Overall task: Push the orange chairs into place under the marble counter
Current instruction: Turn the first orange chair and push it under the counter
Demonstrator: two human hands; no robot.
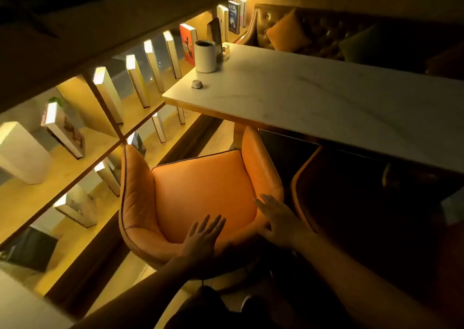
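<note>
Two hands out over the back of one orange chair [200, 190], fingers straight and spread, grasping nothing. Left hand [200, 238] flat over the curved backrest near its middle, fingers [211, 224] aimed toward the seat cushion. Right hand [278, 223] at the backrest's right end, where it runs into the armrest, fingers [266, 203] splayed; actual contact with the leather hard to confirm in the dim light. Beyond the fingers, chair front tucked just under the near edge of the marble table [326, 97], most of the seat out in the open. Just right of the right hand, a second chair [308, 178] in deep shadow, also partly under the table edge. Far beyond the fingers on the table, a white cylindrical container [205, 56] and a small grey object [197, 84]. Left of the left hand, lit shelves [75, 168] of books.
</note>
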